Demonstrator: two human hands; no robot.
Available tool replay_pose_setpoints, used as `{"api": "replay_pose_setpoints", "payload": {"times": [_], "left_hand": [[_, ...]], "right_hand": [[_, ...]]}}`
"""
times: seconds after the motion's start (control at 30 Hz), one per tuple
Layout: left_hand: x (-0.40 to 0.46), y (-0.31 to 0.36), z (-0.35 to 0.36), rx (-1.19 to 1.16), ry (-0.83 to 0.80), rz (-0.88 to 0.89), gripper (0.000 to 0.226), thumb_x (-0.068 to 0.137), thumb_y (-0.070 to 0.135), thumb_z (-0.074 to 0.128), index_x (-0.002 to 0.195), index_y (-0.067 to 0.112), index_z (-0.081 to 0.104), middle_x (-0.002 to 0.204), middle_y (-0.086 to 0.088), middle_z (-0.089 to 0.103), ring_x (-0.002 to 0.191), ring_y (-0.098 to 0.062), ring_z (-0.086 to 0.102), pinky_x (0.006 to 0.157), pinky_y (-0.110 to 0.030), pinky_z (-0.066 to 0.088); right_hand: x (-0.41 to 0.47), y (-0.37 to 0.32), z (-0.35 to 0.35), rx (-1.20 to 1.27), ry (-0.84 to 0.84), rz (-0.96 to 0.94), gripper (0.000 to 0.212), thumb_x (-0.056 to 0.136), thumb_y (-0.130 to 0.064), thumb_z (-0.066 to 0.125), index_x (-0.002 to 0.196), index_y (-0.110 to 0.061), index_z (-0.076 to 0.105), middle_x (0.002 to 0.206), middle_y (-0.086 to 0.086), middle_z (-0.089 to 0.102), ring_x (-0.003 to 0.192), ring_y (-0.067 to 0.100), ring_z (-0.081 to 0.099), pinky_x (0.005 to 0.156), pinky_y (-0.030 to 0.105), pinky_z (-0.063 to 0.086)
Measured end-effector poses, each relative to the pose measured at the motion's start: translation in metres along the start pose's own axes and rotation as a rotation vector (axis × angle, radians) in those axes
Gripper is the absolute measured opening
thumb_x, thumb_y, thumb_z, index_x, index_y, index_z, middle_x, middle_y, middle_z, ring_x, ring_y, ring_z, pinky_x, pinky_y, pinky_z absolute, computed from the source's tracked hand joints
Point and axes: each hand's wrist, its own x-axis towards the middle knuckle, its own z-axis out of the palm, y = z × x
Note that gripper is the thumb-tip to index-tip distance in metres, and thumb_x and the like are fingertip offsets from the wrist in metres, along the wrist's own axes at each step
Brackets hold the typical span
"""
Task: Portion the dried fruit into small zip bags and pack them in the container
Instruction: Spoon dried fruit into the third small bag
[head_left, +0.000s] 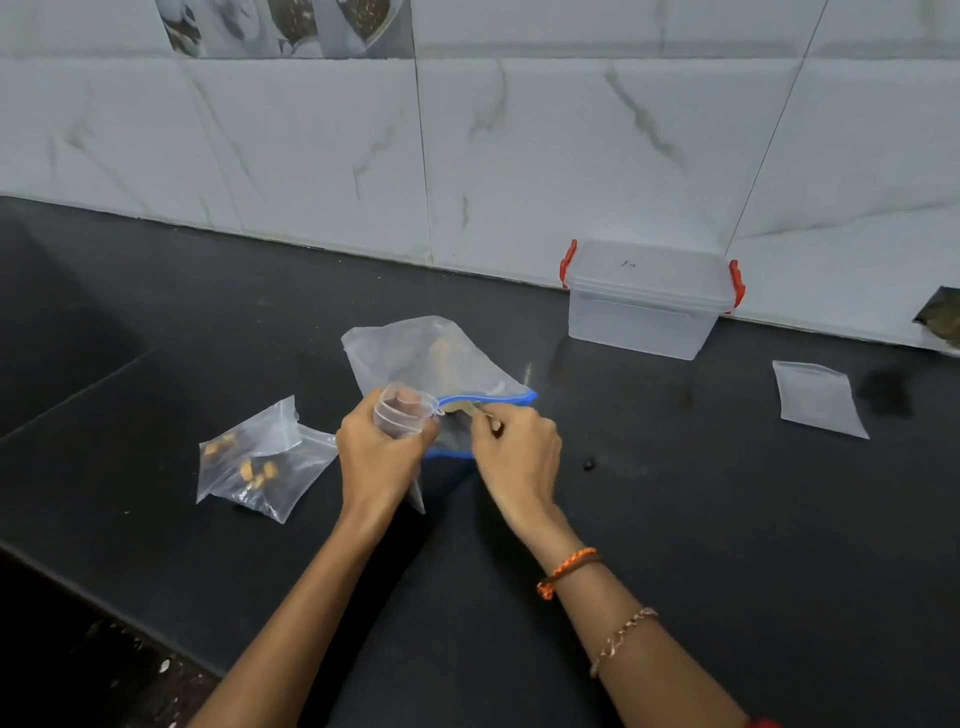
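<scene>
Gripping a small clear zip bag (402, 410) in the left hand (376, 457), fingers curled round its opened mouth, just above the dark worktop (675, 519); pinching a spoon (470, 409) in the right hand (519, 457), thumb and fingers closed on the handle, bowl of the spoon at the blue-edged mouth of a large clear zip bag (431, 358); lying on the worktop behind both hands, that large bag, with pale dried fruit (442, 358) dimly seen through the plastic; resting to the left, near the left wrist, two small filled bags (260, 460) showing orange and dark pieces; standing well to the right against the tiled wall (467, 156), a clear container (644, 306) with lid on and red clips at both ends; lying flat further right, apart from the container, one empty small bag (818, 397); sitting alone on the worktop just right of the right hand, a single dark piece (588, 463); worn on the right forearm, an orange thread band (566, 569) and a thin chain bracelet (621, 639).
</scene>
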Motion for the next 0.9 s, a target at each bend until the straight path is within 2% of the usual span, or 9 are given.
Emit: {"api": "replay_pose_setpoints", "payload": {"times": [0.13, 0.2, 0.3, 0.37, 0.47, 0.6, 0.77, 0.83, 0.9], "left_hand": [[0.008, 0.004, -0.006, -0.111, 0.012, -0.051, 0.022, 0.073, -0.005, 0.069, 0.07, 0.015, 0.06, 0.07, -0.009, 0.064, 0.067, -0.025, 0.063, 0.063, -0.041, 0.053], [0.012, 0.005, -0.009, -0.176, 0.028, -0.087, 0.024, 0.073, -0.008, 0.066, 0.069, 0.014, 0.059, 0.069, -0.009, 0.062, 0.066, -0.023, 0.06, 0.062, -0.038, 0.051], [0.017, 0.01, -0.016, -0.251, 0.052, -0.114, 0.024, 0.068, -0.004, 0.069, 0.069, 0.018, 0.059, 0.067, -0.006, 0.061, 0.063, -0.019, 0.06, 0.058, -0.029, 0.051], [0.021, 0.011, -0.02, -0.264, 0.055, -0.146, 0.024, 0.068, -0.002, 0.071, 0.074, 0.017, 0.058, 0.068, -0.005, 0.061, 0.063, -0.017, 0.06, 0.057, -0.027, 0.051], [0.026, 0.011, -0.024, -0.278, 0.016, -0.195, 0.02, 0.074, -0.004, 0.068, 0.08, 0.011, 0.057, 0.071, -0.008, 0.06, 0.064, -0.019, 0.06, 0.059, -0.03, 0.05], [0.028, 0.01, -0.026, -0.303, -0.034, -0.206, 0.017, 0.076, -0.005, 0.066, 0.081, 0.009, 0.058, 0.067, -0.005, 0.062, 0.059, -0.012, 0.064, 0.056, -0.024, 0.053], [0.028, 0.009, -0.029, -0.341, -0.07, -0.204, 0.022, 0.076, -0.01, 0.063, 0.078, 0.012, 0.057, 0.067, -0.005, 0.064, 0.064, -0.016, 0.065, 0.06, -0.026, 0.055], [0.028, 0.008, -0.03, -0.314, -0.074, -0.198, 0.022, 0.076, -0.009, 0.063, 0.08, 0.011, 0.057, 0.07, -0.005, 0.063, 0.063, -0.013, 0.065, 0.058, -0.023, 0.054], [0.03, 0.006, -0.031, -0.303, -0.078, -0.194, 0.02, 0.076, -0.009, 0.064, 0.083, 0.009, 0.057, 0.072, -0.007, 0.064, 0.062, -0.012, 0.067, 0.057, -0.022, 0.053]], "right_hand": [[0.006, -0.012, 0.019, -0.341, -0.048, -0.233, 0.026, 0.06, -0.007, 0.08, 0.05, -0.01, 0.056, 0.042, 0.002, 0.053, 0.032, 0.018, 0.049, 0.032, 0.018, 0.019], [0.008, -0.01, 0.029, -0.405, -0.093, -0.239, 0.029, 0.046, -0.004, 0.085, 0.049, -0.009, 0.056, 0.038, 0.001, 0.051, 0.028, 0.02, 0.048, 0.03, 0.018, 0.023], [0.007, -0.008, 0.032, -0.417, -0.133, -0.272, 0.007, 0.074, -0.004, 0.068, 0.07, 0.0, 0.063, 0.061, 0.014, 0.064, 0.054, 0.031, 0.063, 0.044, 0.029, 0.041], [0.01, -0.009, 0.032, -0.412, -0.176, -0.238, 0.018, 0.091, -0.009, 0.048, 0.087, 0.001, 0.062, 0.082, 0.017, 0.066, 0.076, 0.034, 0.064, 0.059, 0.035, 0.042], [0.016, -0.013, 0.029, -0.412, -0.19, -0.202, 0.02, 0.094, -0.015, 0.044, 0.093, -0.003, 0.059, 0.091, 0.013, 0.064, 0.086, 0.03, 0.063, 0.066, 0.034, 0.043], [0.014, -0.015, 0.028, -0.365, -0.208, -0.165, 0.019, 0.093, -0.019, 0.05, 0.081, -0.006, 0.057, 0.081, 0.008, 0.061, 0.077, 0.026, 0.061, 0.063, 0.034, 0.046], [0.014, -0.013, 0.024, -0.147, -0.239, 0.021, 0.039, 0.09, -0.019, 0.056, 0.053, -0.011, 0.045, 0.05, -0.005, 0.041, 0.046, 0.008, 0.038, 0.043, 0.021, 0.025], [0.014, -0.015, 0.026, 0.014, -0.256, 0.13, 0.033, 0.085, -0.016, 0.059, 0.055, -0.004, 0.055, 0.051, 0.002, 0.049, 0.048, 0.013, 0.045, 0.045, 0.028, 0.038], [0.014, -0.014, 0.031, 0.131, -0.253, 0.221, 0.023, 0.083, -0.014, 0.061, 0.071, 0.005, 0.066, 0.068, 0.015, 0.064, 0.064, 0.027, 0.059, 0.063, 0.042, 0.053]]}}
